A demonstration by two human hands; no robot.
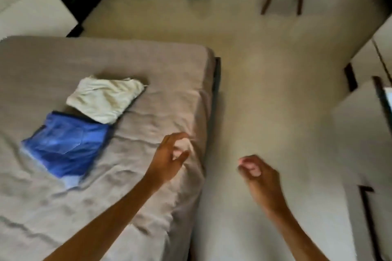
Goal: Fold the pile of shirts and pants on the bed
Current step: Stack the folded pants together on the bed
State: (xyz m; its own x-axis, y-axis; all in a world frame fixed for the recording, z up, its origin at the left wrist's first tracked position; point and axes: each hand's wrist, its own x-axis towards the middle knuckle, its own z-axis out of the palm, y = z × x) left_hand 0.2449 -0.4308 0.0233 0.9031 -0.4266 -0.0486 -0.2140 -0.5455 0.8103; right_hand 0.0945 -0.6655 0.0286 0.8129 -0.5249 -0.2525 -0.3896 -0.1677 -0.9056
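Beige floor borders the bed, where a folded cream garment overlaps a folded blue garment; with the left hand and right hand loosely curled and empty, I'd square both stacks next, edges aligned.

body: two bare forearms and hands in head view | left hand: no glove, ring or watch | right hand: likewise bare | sleeves: none to frame edge
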